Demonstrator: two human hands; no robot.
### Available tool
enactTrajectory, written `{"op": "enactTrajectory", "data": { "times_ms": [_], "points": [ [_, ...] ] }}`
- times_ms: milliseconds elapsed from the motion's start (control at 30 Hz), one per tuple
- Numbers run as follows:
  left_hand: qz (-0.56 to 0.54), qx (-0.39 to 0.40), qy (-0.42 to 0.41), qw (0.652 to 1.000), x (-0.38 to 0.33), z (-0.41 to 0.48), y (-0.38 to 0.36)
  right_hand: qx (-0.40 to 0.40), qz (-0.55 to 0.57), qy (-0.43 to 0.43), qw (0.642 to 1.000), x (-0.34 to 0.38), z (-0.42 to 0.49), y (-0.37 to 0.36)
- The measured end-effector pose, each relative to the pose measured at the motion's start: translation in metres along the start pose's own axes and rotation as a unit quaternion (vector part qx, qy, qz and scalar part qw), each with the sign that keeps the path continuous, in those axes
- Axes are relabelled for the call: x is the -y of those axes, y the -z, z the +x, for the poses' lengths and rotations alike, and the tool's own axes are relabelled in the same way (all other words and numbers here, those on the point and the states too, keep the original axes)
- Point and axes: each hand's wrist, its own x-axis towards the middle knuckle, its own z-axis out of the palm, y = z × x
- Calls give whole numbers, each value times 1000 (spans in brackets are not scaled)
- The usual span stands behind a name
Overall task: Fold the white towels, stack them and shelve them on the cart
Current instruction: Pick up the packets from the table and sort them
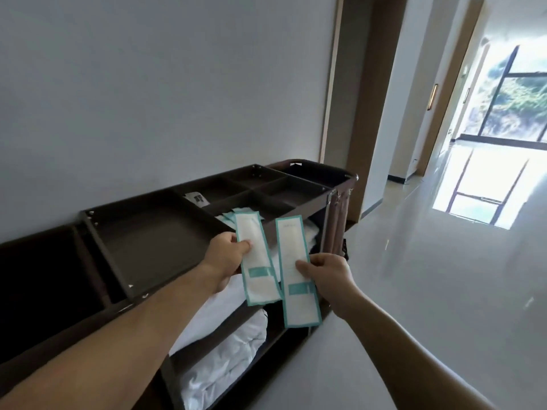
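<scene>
White towels (225, 359) are lying rumpled on the open shelves of the cart (103, 255), just below both hands. The left hand (228, 255) is pinching the left packet (257, 261) and the right hand (328, 276) the right packet (296, 270), their long axes pointing away across the cart's top. The left hand is seemingly hovering nearer the towels.

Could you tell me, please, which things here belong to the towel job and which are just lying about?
Belongs to the job: white towels on the shelves; cart.
Not the job: teal-edged packet pinched in the left hand; second packet in the right hand; spare packets and printed slip in the top compartments.
</scene>
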Motion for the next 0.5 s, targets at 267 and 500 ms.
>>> {"op": "enactTrajectory", "data": {
  "times_ms": [267, 500],
  "points": [
    [-51, 39, 19, 998, -32, 149, -56, -2, -34, -8, 999, 32, 160, 24],
    [-52, 25, 5, 998, -66, 267, -67, 60, -68, -18, 996, 61, 309, 8]
  ]
}}
